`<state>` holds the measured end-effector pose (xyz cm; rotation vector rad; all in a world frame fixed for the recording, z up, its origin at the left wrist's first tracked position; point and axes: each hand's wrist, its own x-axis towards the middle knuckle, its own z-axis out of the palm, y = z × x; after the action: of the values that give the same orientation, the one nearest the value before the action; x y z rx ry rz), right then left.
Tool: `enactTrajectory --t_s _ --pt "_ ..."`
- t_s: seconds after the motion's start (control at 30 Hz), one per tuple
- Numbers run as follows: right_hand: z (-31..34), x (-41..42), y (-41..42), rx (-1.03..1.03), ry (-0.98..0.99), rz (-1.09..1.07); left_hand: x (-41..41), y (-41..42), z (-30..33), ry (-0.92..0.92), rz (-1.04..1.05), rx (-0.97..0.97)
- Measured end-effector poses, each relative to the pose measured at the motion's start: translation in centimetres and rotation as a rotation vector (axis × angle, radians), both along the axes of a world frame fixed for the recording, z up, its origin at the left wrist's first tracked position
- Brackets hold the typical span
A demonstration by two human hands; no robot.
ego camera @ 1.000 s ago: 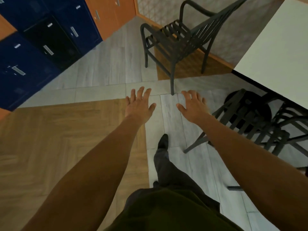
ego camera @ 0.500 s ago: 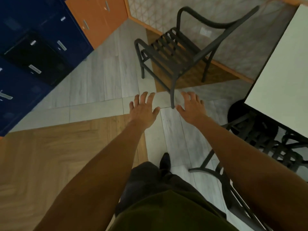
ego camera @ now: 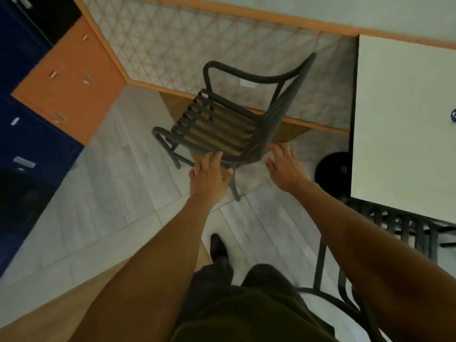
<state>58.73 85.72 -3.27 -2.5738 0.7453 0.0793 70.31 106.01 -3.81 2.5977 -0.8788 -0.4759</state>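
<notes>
Both my arms are stretched out ahead of me toward a dark grey slatted metal armchair (ego camera: 222,127). It stands upright on the pale grey plank floor (ego camera: 111,181), close to the patterned wall (ego camera: 197,45), between the orange locker doors (ego camera: 71,87) on one side and the white rectangular table top (ego camera: 404,119) on the other. Its curved back is on the table's side and its near armrest runs across in front of me.

My left hand (ego camera: 209,178) is flat, its fingers straight and a little spread, with the tips lying over the near armrest. My right hand (ego camera: 286,169) is loose in the same way, its fingers reaching the corner where that armrest meets the back. Neither hand is closed round anything. I cannot tell whether the fingertips touch the metal or hover just above it. The two hands are apart, with the chair's near rear leg showing between them.

Dark blue lockers (ego camera: 32,144) fill the left edge. A black round table base (ego camera: 333,169) sits under the table, just beside my right wrist, and a second dark slatted chair (ego camera: 407,230) is tucked in below the table's near edge. My black shoe (ego camera: 218,245) is on the floor below my hands.
</notes>
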Motion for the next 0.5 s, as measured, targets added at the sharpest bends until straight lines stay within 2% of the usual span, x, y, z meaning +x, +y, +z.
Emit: enactTrajectory --t_s 0.17,0.37,0.5 --pt "0.9 2.2 -4.0 -0.031 0.033 -0.105 3.2 -5.8 0.1 0.007 -0.139 0.005" --pt "1.1 4.1 -9.1 -0.092 0.064 -0.144 4.5 -12.4 -0.6 0.161 -0.236 -0.024" --pt "0.3 6.1 -13.8 -0.127 0.118 -0.14 5.2 -16.8 -1.2 0.157 -0.252 -0.023"
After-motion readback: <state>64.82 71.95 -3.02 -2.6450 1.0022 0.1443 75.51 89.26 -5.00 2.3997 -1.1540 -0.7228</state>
